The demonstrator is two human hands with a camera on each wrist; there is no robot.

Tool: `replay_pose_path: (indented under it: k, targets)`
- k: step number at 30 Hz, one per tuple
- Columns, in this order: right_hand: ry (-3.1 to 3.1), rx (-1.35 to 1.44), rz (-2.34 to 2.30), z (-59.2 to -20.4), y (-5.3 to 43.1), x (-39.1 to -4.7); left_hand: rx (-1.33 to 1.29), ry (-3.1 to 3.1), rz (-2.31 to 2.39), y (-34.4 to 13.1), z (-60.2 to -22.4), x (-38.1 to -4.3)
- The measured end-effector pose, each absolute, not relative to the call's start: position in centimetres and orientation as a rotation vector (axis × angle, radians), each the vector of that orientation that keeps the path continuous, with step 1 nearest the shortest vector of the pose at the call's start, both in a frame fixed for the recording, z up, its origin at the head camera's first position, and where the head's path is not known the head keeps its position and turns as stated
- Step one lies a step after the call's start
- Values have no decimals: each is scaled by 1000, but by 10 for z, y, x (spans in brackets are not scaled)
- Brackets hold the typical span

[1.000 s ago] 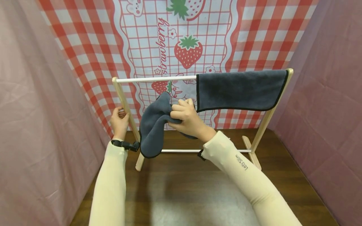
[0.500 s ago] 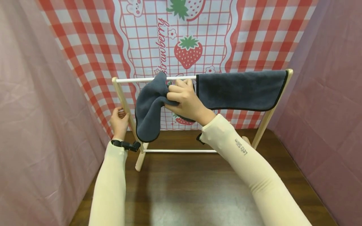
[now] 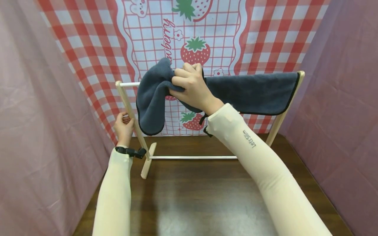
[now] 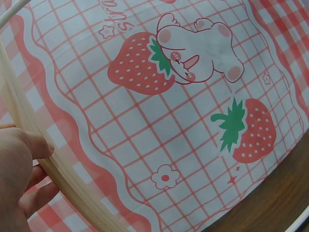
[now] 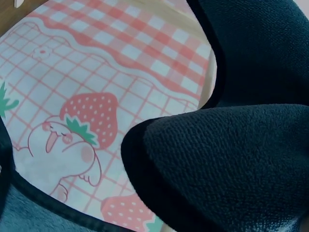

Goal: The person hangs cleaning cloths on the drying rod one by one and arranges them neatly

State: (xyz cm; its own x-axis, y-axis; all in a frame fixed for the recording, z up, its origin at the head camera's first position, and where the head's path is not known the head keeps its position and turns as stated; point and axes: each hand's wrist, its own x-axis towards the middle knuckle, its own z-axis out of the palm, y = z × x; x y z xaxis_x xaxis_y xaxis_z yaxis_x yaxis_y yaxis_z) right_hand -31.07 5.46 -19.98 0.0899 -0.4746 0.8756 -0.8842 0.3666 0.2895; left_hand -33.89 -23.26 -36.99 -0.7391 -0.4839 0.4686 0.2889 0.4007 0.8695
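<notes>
My right hand (image 3: 190, 85) grips a bunched dark grey-blue towel (image 3: 151, 98) with black edging, in front of the rack's white top bar (image 3: 130, 84). The towel's loose part droops to the left of the fist; in the right wrist view, towel folds (image 5: 227, 154) fill much of the picture and that hand is hidden. My left hand (image 3: 123, 126) pinches the rack's left wooden post (image 3: 131, 113). Thumb and fingers lie on either side of this post in the left wrist view. Over the right half of the bar hangs a second dark towel (image 3: 254, 93).
The rack stands on a dark wooden tabletop (image 3: 189, 193), its white lower bar (image 3: 189, 157) low between the posts. Behind it hangs a red-and-white checked strawberry cloth (image 3: 221, 29). Pink curtains flank the table, left (image 3: 50, 124) and right (image 3: 339, 98).
My right hand has risen with the bunched towel, from below the top bar to bar height, with part of the towel above it. The left hand stays on the post.
</notes>
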Motion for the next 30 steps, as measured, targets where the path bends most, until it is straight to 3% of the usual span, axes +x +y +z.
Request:
replay_pose_path:
  k: [12,30]
  targets:
    - [-1557,1150,482,-183,54,-328,172,-1994,-1380,-233,-369,-338]
    - [-1896,1033,391,-188,63,-350,158,-1991,-1387,-232,-370,-336]
